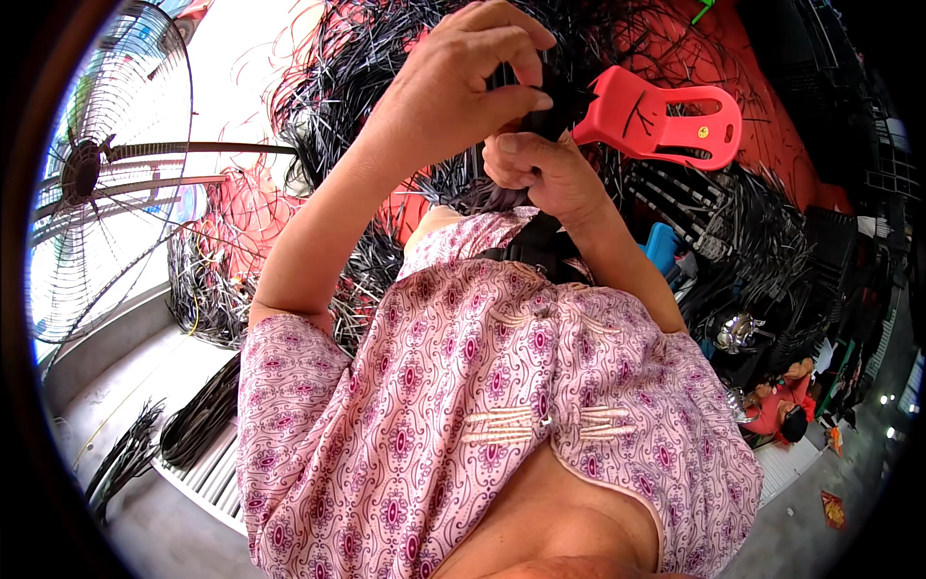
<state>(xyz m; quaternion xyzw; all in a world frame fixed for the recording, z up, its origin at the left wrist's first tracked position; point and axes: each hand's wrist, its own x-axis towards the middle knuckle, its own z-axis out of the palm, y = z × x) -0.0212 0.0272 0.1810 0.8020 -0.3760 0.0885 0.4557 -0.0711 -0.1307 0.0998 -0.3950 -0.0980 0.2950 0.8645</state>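
My left hand (468, 72) is bent over at the top centre, its thumb and fingers curled in a pinch on dark, jagged-edged black strips (557, 108). Just below, my right hand (550, 174) is closed with its thumb on top, gripping the lower part of the same black strips. The fingers cover much of the piece, and its full shape cannot be made out. Beyond both hands spreads a large tangled heap of loose black strips (362, 72).
A red plastic stool (627, 114) with slots stands just right of my hands. To the left is a large wire-caged fan (79, 172). Bundled black strips (198, 415) lie at lower left. A blue object (662, 247) sits beside my right forearm. Another person (781, 405) in red is at far right.
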